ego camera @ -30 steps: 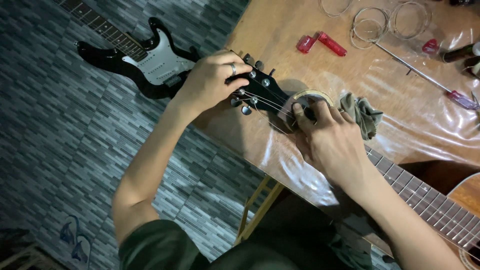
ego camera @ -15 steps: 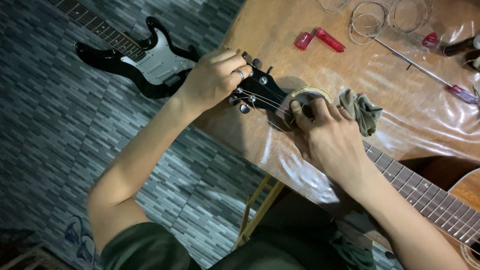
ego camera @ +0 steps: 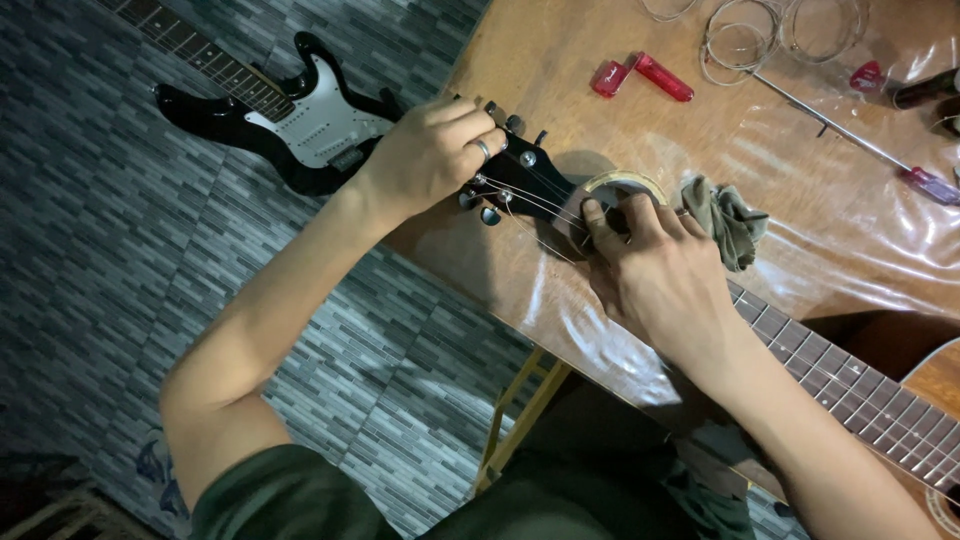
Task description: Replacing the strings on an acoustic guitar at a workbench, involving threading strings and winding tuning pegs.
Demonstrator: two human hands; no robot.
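Since half a second ago, our hands are barely shifting. Our left hand is pinching a tuning peg on the black headstock at the wooden surface's edge. Our right hand is pressing its fingers together on the strings beside a tape roll. A red rectangular winder is lying well apart.

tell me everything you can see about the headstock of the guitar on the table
The headstock is black and glossy, with metal tuning pegs along both edges and thin strings running across its face. It lies flat, jutting over the table's left edge. The left hand grips its tip and pegs; the right hand presses the strings where it meets the neck.
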